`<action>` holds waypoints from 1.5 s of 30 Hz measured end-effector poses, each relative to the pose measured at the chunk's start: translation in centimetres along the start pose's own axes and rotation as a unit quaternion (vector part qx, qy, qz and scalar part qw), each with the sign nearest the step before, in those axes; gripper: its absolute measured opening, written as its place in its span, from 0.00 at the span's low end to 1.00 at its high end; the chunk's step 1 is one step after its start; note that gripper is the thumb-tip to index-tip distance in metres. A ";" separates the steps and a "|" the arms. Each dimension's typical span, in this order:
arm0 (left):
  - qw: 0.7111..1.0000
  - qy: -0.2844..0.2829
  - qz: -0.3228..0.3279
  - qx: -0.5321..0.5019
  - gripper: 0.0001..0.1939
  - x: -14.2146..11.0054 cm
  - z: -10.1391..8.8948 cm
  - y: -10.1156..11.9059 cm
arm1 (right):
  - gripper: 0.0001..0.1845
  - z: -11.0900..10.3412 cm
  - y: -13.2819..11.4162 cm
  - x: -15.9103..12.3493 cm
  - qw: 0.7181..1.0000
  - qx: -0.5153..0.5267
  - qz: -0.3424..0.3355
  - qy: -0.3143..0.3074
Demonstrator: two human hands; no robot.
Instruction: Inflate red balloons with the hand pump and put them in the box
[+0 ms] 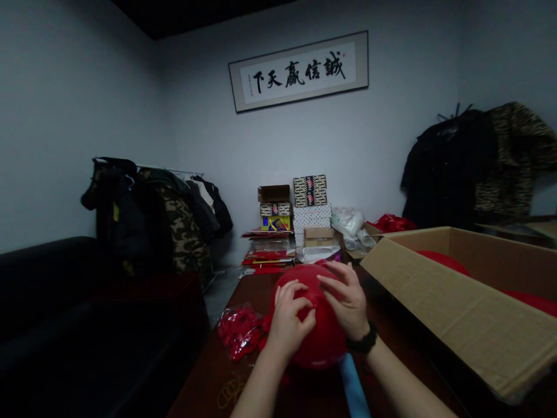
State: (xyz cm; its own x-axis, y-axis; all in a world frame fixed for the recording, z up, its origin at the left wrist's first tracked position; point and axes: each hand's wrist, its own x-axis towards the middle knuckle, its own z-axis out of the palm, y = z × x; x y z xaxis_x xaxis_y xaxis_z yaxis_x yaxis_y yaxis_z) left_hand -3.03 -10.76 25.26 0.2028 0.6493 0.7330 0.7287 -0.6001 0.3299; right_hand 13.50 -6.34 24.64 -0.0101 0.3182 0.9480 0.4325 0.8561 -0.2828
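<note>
Red balloon [324, 345] over the tabletop [256, 288], between both hands — on my remote feed the left hand [288, 316] nearly pinches, clamped or not I can't tell; the right hand [351, 305] spreads its fingers apart.

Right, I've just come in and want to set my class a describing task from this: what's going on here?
A person has both hands at a red balloon above a dark table. The left grip and right grip meet its near side; exactly what the fingertips pinch is unclear. A clear packet of red items lies to the left, and a blue strip shows below the balloon. An open cardboard box to the right holds red things.
</note>
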 end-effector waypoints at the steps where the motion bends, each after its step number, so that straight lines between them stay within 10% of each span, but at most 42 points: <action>1: 1.000 -0.003 0.001 -0.007 0.06 0.1 0.0 0.0 | 0.16 0.2 -0.3 0.0 0.998 0.047 0.036 0.001; 6: 0.999 -0.032 0.000 -0.022 0.06 0.2 -0.1 0.2 | 0.08 1.2 -1.5 0.1 0.979 0.168 0.118 0.010; 17: 0.998 -0.052 0.008 -0.027 0.06 0.2 -0.1 1.0 | 0.06 0.3 0.3 0.6 0.994 0.060 0.081 0.041; 32: 0.995 -0.042 -0.019 -0.084 0.04 0.6 -1.3 -0.4 | 0.13 -1.0 1.2 0.5 0.959 0.052 0.011 -0.279; 45: 0.997 0.057 -0.025 0.044 0.06 0.2 -1.3 0.9 | 0.06 0.4 -0.3 0.0 0.977 -0.037 -0.040 -0.208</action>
State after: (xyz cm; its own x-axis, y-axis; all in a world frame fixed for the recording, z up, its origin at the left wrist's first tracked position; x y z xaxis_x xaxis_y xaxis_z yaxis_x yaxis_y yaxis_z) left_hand -3.18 -11.80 26.48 0.0919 0.6169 0.7816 0.7922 -0.5208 0.3180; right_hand 13.02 -6.42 24.67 -0.4052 0.4036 0.8203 0.4801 0.8575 -0.1847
